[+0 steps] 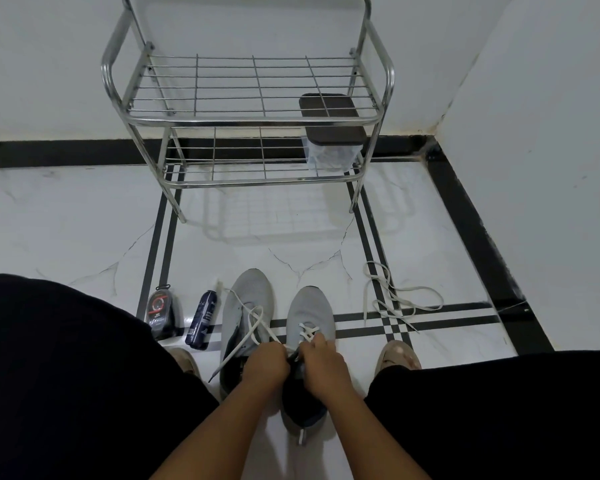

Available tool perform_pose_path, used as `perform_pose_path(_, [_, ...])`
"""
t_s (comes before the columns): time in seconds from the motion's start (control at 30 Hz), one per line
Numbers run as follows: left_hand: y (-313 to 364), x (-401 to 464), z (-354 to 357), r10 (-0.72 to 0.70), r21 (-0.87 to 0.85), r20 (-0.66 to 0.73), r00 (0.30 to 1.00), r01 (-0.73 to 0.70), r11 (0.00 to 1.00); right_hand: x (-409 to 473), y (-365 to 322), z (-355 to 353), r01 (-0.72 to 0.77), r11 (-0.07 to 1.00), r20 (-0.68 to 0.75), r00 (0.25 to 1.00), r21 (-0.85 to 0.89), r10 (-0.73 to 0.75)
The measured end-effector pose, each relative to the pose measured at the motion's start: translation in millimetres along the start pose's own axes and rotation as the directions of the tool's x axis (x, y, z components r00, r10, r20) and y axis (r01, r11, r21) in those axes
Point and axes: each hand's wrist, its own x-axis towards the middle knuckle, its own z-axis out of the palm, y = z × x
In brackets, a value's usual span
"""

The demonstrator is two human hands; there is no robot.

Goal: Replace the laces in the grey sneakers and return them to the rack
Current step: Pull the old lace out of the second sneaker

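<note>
Two grey sneakers stand side by side on the floor between my knees, toes pointing away from me. The right sneaker [309, 313] has a white lace [307, 331] crossed through its lower eyelets. My left hand [266, 363] and my right hand [321, 358] meet over its tongue, each pinching the lace. The lace's free ends trail left across the left sneaker [246, 306]. A loose white lace [388, 299] lies tangled on the floor to the right. The steel rack [246, 116] stands against the wall ahead.
A clear box with a dark lid [333, 140] sits on the rack's lower shelf at right. A shoe-polish bottle [160, 311] and a dark spray can [201, 320] lie left of the sneakers. My sandalled feet [399, 353] flank the shoes. Walls close the corner at right.
</note>
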Motion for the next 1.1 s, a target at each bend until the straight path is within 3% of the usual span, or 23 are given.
perform_pose_path(0.6, [-3, 1, 4, 0.039, -0.054, -0.013, 0.999, -0.039, 0.998, 3, -4, -8, -0.080, 0.994, -0.071, 0.994, 0.071, 0.085])
perform_pose_path(0.8, [-4, 2, 3, 0.092, -0.055, -0.065, 0.994, -0.095, 0.994, 4, -6, -2, -0.095, 0.993, -0.047, 0.994, 0.068, 0.098])
perform_pose_path(0.93, [-3, 1, 2, 0.045, 0.010, -0.069, 0.997, -0.044, 0.999, 3, -9, -4, -0.130, 0.984, 0.047, 0.991, 0.120, 0.125])
perform_pose_path(1.0, [-4, 1, 3, -0.005, 0.031, -0.089, 0.996, 0.008, 0.999, 5, -10, -12, -0.220, 0.942, 0.117, 0.974, 0.254, 0.196])
perform_pose_path(1.1, [-8, 1, 1, -0.066, 0.021, -0.109, 0.992, 0.069, 0.997, 3, 9, -28, -0.432, 0.697, 0.092, 0.879, 0.573, 0.468])
